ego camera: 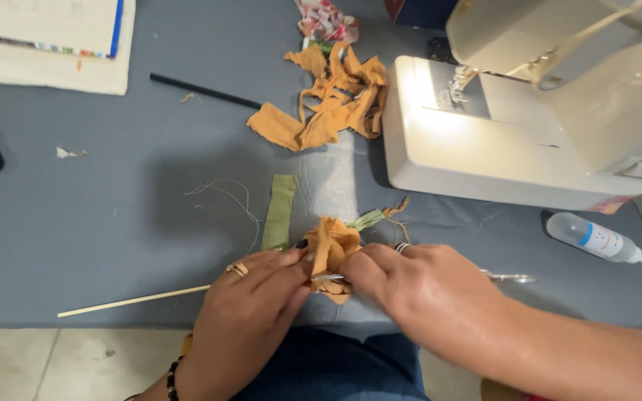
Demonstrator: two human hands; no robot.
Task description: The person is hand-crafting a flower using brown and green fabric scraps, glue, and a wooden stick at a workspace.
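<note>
Mustard fabric bundle (332, 252) pinched between your 2 hands at the counter's (113, 208) near edge.
Your left hand (250, 301) closes on the bundle where it sits on a thin wooden stick (131, 301); your right hand (410, 286) grips a slim metal tool (327, 278) against the cloth. Green strip (280, 212) just beside; orange scraps (332, 100) and sewing machine (529, 126) farther back, glue bottle (596, 239) to the right.
</note>
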